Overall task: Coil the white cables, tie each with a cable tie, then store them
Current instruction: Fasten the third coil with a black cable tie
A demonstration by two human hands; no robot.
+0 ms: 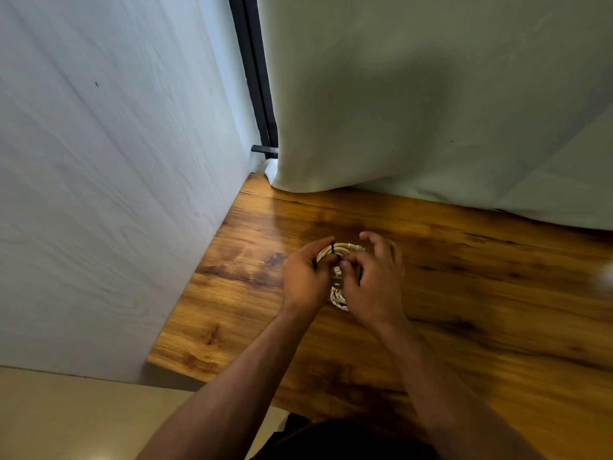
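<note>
If either grip slackens before the thin black cable tie (332, 250) locks, the coiled white round cable (339, 298) could spring apart. The left hand (303, 280) curls round the coil's left edge. The right hand (373, 288) appears to pinch the tie, its other fingers spread. The coil looks flat and tightly wound, held between both hands over the brown wooden table (464, 293).

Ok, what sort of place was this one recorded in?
Likely a corner of a home or office room: a wood-grain table, a pale curtain hanging over a dark window frame, and a pale wall panel on the left.
</note>
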